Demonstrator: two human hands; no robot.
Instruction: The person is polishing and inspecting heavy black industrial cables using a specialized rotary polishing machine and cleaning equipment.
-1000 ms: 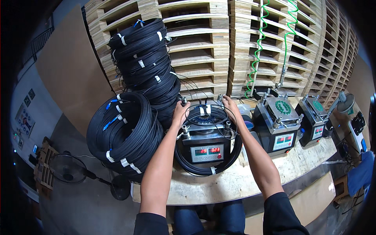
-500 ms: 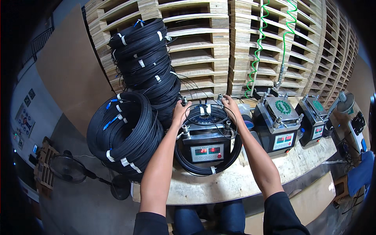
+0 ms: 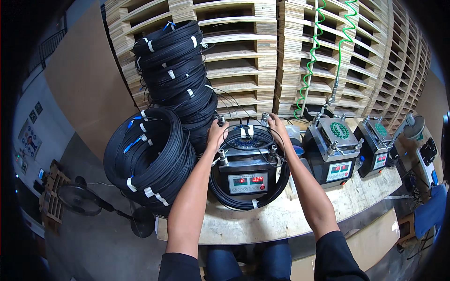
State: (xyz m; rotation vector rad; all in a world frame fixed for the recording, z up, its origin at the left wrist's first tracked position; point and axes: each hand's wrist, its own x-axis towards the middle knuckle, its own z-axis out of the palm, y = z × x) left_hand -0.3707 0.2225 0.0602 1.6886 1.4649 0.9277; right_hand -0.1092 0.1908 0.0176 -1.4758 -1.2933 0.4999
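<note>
The machine [image 3: 248,187] stands on the worktop [image 3: 225,230], with a black cable coil [image 3: 236,204] looped around it. The left hand [image 3: 216,135] is closed around its rear left knob [image 3: 222,120]; the right hand [image 3: 277,129] is closed around its rear right knob [image 3: 265,116]. A tall cable stack [image 3: 176,82] rises behind, to the left.

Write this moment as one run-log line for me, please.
left hand: on rear left knob | right hand: on rear right knob | nearest machine: display lit | black cable coil: around machine's lower front
</note>
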